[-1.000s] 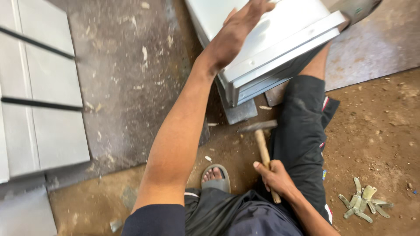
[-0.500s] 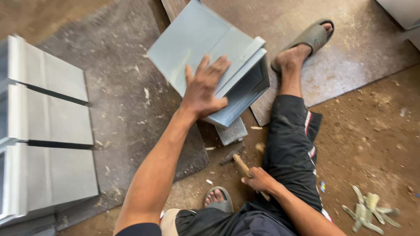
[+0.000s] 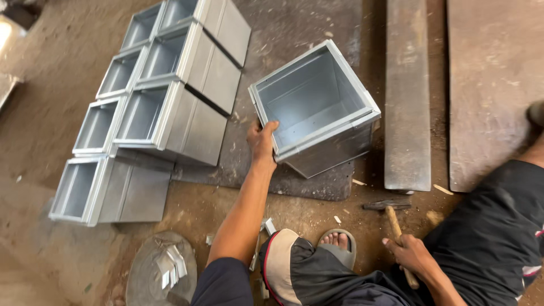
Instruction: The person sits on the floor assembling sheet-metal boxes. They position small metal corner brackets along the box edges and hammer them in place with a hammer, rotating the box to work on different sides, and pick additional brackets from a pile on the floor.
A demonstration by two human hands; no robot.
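My left hand [image 3: 262, 140] grips the near left rim of a square sheet-metal duct box [image 3: 314, 107], which stands tilted with its open end facing up on a dark floor mat [image 3: 317, 184]. My right hand [image 3: 412, 255] holds the wooden handle of a hammer [image 3: 391, 212], whose steel head rests on the dirt floor just below the mat. My legs in dark trousers stretch to the right, and a sandalled foot [image 3: 339, 245] sits between my arms.
Several finished metal duct boxes [image 3: 153, 113] lie in rows at the left, open ends toward the camera. A long flat steel bar [image 3: 407, 96] and a metal sheet [image 3: 493, 85] lie at the right. A round lid with metal scraps [image 3: 161, 272] sits at bottom left.
The duct box has been turned from lying flat-side up to standing with its open end up. My left hand moved from its top face to its rim. The camera view shifted right.
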